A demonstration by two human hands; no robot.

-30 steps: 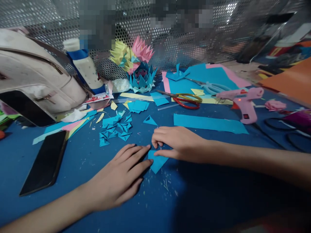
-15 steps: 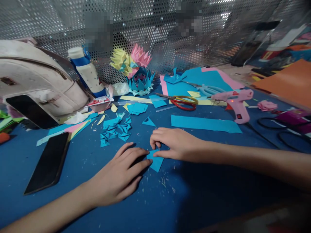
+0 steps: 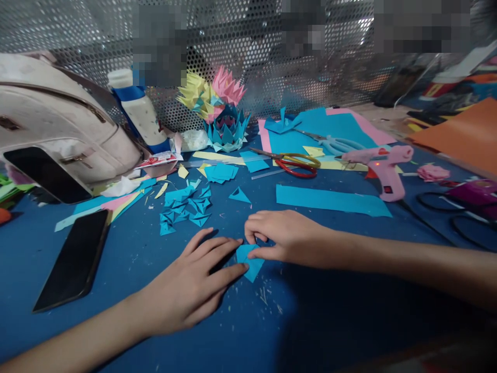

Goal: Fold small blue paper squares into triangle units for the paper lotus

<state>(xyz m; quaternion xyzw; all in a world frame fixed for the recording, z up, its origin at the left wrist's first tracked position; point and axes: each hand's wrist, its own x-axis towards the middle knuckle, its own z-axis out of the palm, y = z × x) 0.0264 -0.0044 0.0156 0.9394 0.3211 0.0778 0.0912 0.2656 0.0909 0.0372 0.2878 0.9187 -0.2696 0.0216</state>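
Observation:
A small piece of blue paper [image 3: 253,270] lies on the blue tabletop between my hands, its lower part showing as a point. My left hand [image 3: 190,282] rests flat with its fingers spread, two fingertips touching the paper's left side. From the right, my right hand [image 3: 287,235] bends its fingers at the paper's top edge, and its thumb presses on the face of the paper. Some of the top edge is hidden by these fingers. Just beyond are a folded blue triangle [image 3: 239,195] and a group of folded blue paper pieces [image 3: 186,204].
A blue paper strip [image 3: 330,200], scissors [image 3: 298,165] and a pink glue gun [image 3: 384,166] lie to the right. Folded paper flowers [image 3: 227,129] stand at the back. On the left are a phone [image 3: 73,261], another phone [image 3: 48,173], a bottle [image 3: 142,114] and a backpack [image 3: 58,119].
The view has shifted slightly. Both hands stay at the blue paper; the right thumb sits a little further over its face.

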